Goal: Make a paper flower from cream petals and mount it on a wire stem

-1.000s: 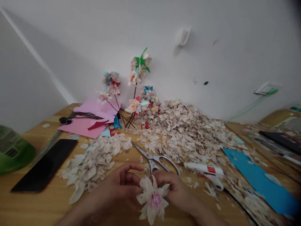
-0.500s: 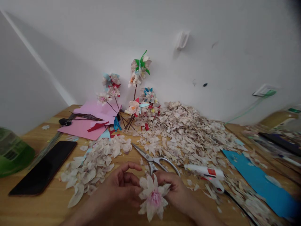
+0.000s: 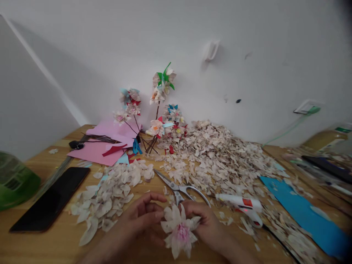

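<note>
A handmade flower (image 3: 181, 231) with white petals and a pink centre faces up towards me at the bottom middle. My right hand (image 3: 207, 222) is closed on it from behind, its fingertips partly hidden by the petals. Just left of the flower, my left hand (image 3: 143, 216) has curved fingers that stand apart, the thumb close to the petals, and nothing shows in it. Beyond both hands lie metal scissors (image 3: 178, 189), blades towards the back left. A loose heap of pale petals (image 3: 110, 200) lies beside my left hand.
A white glue gun (image 3: 242, 203) lies at right, near blue paper (image 3: 299, 212). A large pile of dried petals (image 3: 220, 150) spreads along the wall. Finished flowers (image 3: 156, 126) on stems stand behind pink paper (image 3: 96, 151). A black phone (image 3: 52, 200) and green bottle (image 3: 16, 179) are at left.
My left hand's fingers have shifted slightly beside the flower, and the flower has turned a little in my right hand. The whole view has tilted slightly.
</note>
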Demonstrator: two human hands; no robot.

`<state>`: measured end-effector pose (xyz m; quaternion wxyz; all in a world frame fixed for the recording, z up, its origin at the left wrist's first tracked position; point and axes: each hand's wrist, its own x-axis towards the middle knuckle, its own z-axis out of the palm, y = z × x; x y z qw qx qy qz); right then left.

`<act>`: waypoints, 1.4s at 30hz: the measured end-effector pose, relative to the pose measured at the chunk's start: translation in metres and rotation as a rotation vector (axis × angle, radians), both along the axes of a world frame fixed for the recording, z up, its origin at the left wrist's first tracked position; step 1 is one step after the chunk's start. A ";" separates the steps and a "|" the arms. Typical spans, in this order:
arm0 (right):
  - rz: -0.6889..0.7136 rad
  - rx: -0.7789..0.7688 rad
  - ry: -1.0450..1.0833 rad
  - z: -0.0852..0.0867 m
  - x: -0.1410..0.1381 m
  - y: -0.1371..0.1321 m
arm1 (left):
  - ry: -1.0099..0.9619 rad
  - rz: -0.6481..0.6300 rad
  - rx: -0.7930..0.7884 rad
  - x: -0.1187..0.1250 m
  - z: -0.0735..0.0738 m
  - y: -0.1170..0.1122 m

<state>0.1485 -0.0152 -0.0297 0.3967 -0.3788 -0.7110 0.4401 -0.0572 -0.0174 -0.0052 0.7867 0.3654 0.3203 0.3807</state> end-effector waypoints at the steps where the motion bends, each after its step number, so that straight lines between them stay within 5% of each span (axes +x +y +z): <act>1: 0.002 0.003 -0.004 0.000 0.000 0.000 | 0.013 -0.001 0.011 0.000 0.001 0.000; 16: 0.004 0.028 -0.073 0.003 0.000 -0.001 | 0.152 0.031 0.016 0.002 -0.001 -0.002; 42: -0.109 -0.039 -0.116 0.005 -0.002 0.002 | 0.118 0.130 -0.019 0.007 0.003 -0.002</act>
